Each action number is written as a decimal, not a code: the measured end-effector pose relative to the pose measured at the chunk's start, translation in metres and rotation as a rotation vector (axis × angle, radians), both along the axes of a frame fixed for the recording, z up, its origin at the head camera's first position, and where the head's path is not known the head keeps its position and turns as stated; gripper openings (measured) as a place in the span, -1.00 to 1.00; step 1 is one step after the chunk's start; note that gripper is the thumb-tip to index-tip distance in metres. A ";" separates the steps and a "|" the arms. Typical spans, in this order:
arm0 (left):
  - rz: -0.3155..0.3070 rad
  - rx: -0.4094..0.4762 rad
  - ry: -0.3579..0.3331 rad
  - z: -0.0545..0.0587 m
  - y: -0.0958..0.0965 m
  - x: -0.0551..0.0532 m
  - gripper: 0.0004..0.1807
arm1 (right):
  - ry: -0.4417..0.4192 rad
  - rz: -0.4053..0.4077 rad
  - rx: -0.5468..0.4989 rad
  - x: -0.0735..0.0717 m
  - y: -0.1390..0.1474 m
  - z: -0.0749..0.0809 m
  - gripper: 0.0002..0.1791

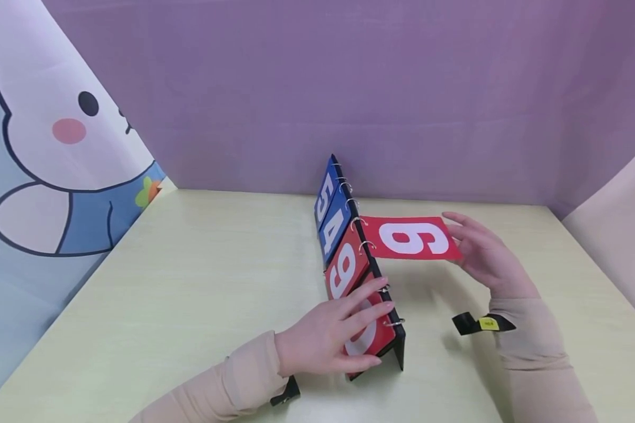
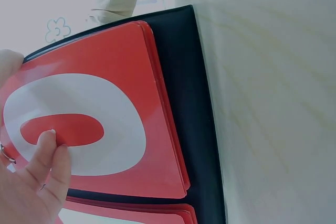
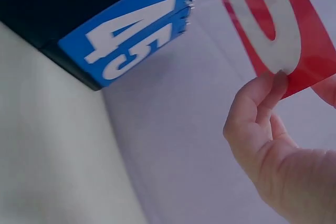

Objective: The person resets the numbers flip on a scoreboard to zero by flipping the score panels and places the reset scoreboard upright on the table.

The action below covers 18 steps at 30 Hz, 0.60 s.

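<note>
A flip scoreboard (image 1: 397, 339) with a black tent-shaped stand and metal rings stands on the table. Between the thumb and fingers of my right hand (image 1: 489, 258) is the free end of a red number card (image 1: 413, 238), lifted out level from its rings. The card bears a white numeral shaped like a 6 or 9. My left hand (image 1: 330, 335) rests with extended, spread fingers over the nearest red card, which shows a white 0 (image 2: 126, 124). Partly covered by that hand is another red card (image 1: 344, 267). Blue cards showing 4 (image 1: 334, 230) and 5 (image 1: 325, 197) hang farther back.
The pale table (image 1: 190, 282) extends around the scoreboard. A purple cloth (image 1: 349, 88) hangs behind it, and a cartoon-printed cloth (image 1: 37, 223) covers the left side. Black straps sit at both wrists, the right one (image 1: 465, 323) with a loose end sticking out.
</note>
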<state>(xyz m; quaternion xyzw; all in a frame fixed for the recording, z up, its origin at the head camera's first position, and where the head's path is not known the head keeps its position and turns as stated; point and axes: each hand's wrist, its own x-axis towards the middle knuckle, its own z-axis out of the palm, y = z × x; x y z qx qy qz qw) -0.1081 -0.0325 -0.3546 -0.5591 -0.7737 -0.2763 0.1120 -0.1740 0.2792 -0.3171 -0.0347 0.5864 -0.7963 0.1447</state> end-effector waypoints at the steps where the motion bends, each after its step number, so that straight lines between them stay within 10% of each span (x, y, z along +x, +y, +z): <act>1: 0.001 0.001 0.009 0.000 0.000 0.000 -0.15 | 0.016 -0.011 0.009 0.002 0.000 0.003 -0.62; 18: 0.008 0.000 -0.030 0.000 0.000 0.001 -0.14 | 0.391 -0.216 -0.019 0.036 -0.044 0.039 -0.40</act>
